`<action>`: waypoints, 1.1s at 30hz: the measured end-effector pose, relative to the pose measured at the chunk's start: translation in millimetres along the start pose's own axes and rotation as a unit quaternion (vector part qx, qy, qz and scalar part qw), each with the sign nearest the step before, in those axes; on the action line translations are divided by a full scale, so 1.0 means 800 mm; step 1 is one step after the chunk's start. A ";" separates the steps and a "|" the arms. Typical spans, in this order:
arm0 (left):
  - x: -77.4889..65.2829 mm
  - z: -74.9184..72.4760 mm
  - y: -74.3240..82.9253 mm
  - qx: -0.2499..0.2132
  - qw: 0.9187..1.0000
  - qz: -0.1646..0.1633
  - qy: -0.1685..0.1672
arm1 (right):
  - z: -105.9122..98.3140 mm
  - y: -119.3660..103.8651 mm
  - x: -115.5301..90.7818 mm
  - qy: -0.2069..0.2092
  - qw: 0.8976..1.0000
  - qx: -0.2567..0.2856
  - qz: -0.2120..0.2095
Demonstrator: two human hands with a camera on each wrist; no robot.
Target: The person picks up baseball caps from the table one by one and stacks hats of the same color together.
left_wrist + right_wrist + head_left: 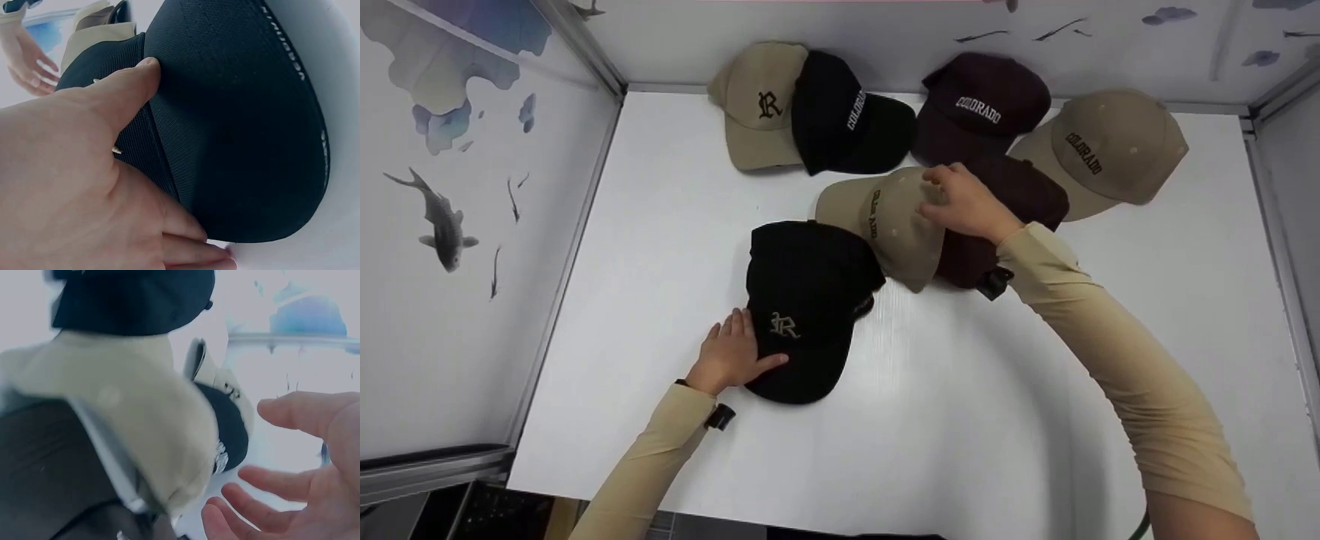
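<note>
A black cap point(810, 277) with an "R" emblem lies on the white table, its brim towards the near side. My left hand point(730, 356) rests at its left edge with fingers straight. In the left wrist view, the thumb of that hand point(84, 163) lies on top of the black cap point(242, 140). My right hand point(967, 204) is over the crown of a beige "COLORADO" cap point(904, 225). In the right wrist view, the fingers of the right hand point(298, 478) are spread apart and hold nothing. Whether they touch the beige cap point(135, 405) cannot be told.
A dark maroon cap point(1027, 187) lies partly under my right forearm. Along the back stand a beige "R" cap point(761, 90), a black "COLORADO" cap point(829, 112), a maroon cap point(986, 94) and another beige cap point(1125, 142). White panels point(450, 300) wall the table.
</note>
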State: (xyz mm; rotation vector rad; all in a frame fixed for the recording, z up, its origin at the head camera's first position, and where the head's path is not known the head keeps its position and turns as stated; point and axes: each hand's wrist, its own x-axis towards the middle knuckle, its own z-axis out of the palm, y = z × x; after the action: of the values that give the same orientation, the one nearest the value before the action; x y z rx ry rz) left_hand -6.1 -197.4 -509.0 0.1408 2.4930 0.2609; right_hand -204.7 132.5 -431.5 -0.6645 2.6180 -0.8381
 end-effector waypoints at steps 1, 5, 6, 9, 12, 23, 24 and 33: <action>0.000 -0.001 0.000 0.000 1.000 0.000 0.000 | -0.001 0.005 -0.001 0.006 1.000 0.002 0.011; -0.004 -0.002 0.000 -0.007 1.000 -0.001 0.000 | 0.004 0.020 -0.005 0.002 0.996 0.046 0.080; -0.005 -0.002 0.000 -0.009 1.000 0.000 0.001 | 0.006 0.022 -0.007 0.000 0.993 0.066 0.101; -0.007 -0.001 0.000 -0.012 1.000 0.000 0.001 | 0.012 0.029 -0.011 -0.004 0.981 0.119 0.156; -0.006 -0.002 0.001 -0.012 1.000 0.002 0.000 | 0.018 0.034 -0.012 0.000 0.970 0.161 0.181; 0.001 -0.006 0.003 -0.005 1.000 0.004 0.007 | 0.030 0.022 0.004 0.034 0.908 0.386 0.159; 0.002 -0.006 0.003 -0.004 1.000 0.004 0.007 | 0.029 0.018 0.005 0.042 0.904 0.397 0.154; 0.002 -0.009 0.005 0.000 1.000 0.003 0.000 | 0.002 -0.027 0.002 0.097 0.939 0.325 0.064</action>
State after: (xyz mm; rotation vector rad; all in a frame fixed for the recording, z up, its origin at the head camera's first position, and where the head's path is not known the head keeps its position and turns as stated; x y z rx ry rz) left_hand -11.2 -194.1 -503.2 0.1480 2.4931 0.2621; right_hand -198.4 115.1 -420.1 -0.2306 2.2751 -1.6767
